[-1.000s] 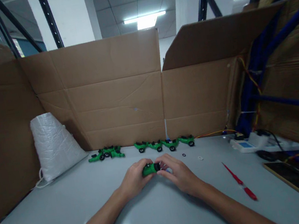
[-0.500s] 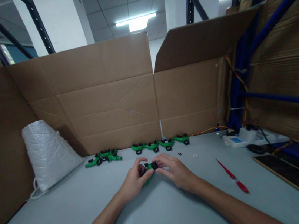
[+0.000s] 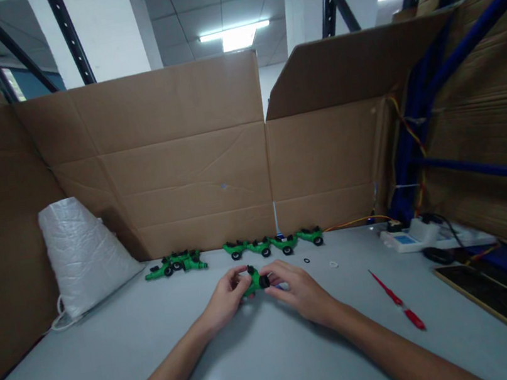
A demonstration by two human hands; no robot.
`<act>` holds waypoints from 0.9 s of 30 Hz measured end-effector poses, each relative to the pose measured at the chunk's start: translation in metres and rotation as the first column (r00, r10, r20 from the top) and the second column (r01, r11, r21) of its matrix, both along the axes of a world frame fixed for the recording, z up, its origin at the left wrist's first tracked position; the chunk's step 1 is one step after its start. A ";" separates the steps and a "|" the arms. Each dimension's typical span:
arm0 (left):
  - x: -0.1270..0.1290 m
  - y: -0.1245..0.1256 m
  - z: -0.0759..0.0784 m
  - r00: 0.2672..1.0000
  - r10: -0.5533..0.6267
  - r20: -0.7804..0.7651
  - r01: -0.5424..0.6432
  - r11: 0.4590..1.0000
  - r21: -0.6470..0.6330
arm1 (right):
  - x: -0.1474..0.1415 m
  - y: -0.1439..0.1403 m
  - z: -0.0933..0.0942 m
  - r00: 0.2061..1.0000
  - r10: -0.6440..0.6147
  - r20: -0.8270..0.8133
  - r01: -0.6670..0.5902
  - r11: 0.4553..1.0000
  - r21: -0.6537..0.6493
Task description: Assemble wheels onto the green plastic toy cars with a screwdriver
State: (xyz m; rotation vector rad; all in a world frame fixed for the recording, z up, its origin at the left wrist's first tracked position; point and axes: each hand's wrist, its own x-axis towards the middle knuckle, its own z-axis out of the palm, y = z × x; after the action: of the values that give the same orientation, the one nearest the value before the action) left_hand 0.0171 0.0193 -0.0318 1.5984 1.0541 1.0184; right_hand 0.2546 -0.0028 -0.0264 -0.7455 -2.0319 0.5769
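Note:
Over the middle of the table, a small green toy vehicle (image 3: 254, 281) with black parts is held between my two hands. My left hand (image 3: 228, 293) is closed around its left end. The fingers of my right hand (image 3: 295, 285) pinch the black wheel-like part at its right end. A row of several similar green toy vehicles (image 3: 258, 248) with black wheels stands beyond my hands. Farther left, more green toys (image 3: 176, 264) lie in a cluster. To the right of my right hand are a small black ring (image 3: 307, 261) and a small white ring (image 3: 334, 264).
A red pointed tool (image 3: 397, 300) lies on the right of the table. A white bulging bag (image 3: 85, 259) stands at the left. Cardboard (image 3: 173, 164) walls the table's back. At the right are a white power strip (image 3: 413, 239), cables and a dark flat panel (image 3: 499, 302).
The toy vehicle has turned in my hands, and more of its green body shows between them. The view has shifted slightly. The other toys and the red tool lie as before.

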 end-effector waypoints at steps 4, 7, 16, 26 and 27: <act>-0.002 0.000 0.006 0.998 0.005 0.067 -0.002 0.999 -0.046 | 0.000 0.000 0.001 1.000 0.002 -0.016 -0.001 1.000 0.014; -0.003 -0.002 0.011 0.993 0.062 0.104 -0.054 0.996 -0.074 | -0.001 0.000 0.003 1.000 -0.001 -0.030 0.002 1.000 0.025; 0.000 -0.008 0.017 0.981 0.014 0.191 0.005 0.995 -0.098 | 0.004 0.002 0.004 1.000 -0.030 -0.007 0.030 0.998 0.060; -0.002 -0.003 0.010 0.979 -0.022 0.204 0.043 0.994 -0.099 | 0.005 0.002 0.003 0.999 -0.047 0.008 0.046 0.998 0.044; -0.001 -0.003 0.009 0.980 -0.014 0.199 0.033 0.995 -0.096 | 0.005 0.002 0.004 0.999 -0.041 0.008 0.041 0.998 0.039</act>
State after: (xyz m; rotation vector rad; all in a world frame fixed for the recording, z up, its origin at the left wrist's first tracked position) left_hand 0.0157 0.0167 -0.0228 1.3949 0.9331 1.0691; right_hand 0.2594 -0.0004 -0.0224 -0.7657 -2.0253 0.5105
